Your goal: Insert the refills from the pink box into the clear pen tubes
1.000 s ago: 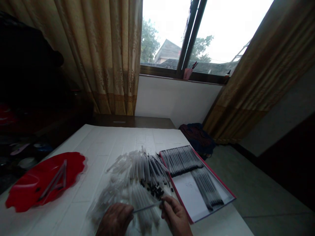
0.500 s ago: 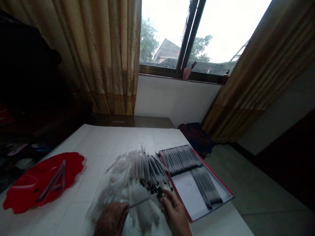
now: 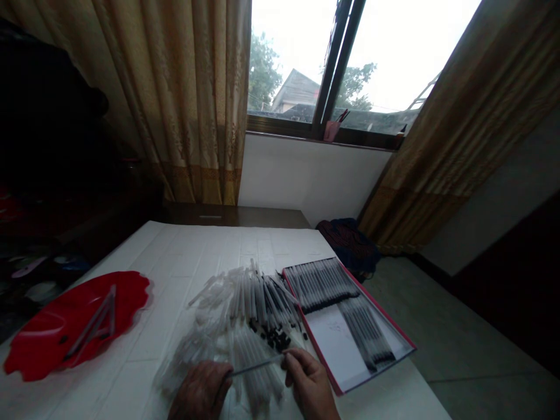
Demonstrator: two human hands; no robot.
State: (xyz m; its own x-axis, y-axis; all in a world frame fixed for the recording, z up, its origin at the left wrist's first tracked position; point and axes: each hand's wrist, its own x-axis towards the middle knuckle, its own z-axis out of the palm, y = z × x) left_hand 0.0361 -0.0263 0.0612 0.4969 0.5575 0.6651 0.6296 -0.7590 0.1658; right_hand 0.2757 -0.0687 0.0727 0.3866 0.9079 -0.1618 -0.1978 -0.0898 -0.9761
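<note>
A pen (image 3: 256, 366) is gripped by the left hand's (image 3: 200, 389) and right hand's (image 3: 310, 382) fingers; the box (image 3: 328, 338) looks part-filled — barrels (image 3: 247, 297), caps (image 3: 276, 339) left loose.

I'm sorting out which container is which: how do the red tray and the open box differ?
The red tray has a wavy rim; the box has straight edges. The tray holds a few loose pieces; the box holds pen-like sticks in rows. Both rest on the white table.
</note>
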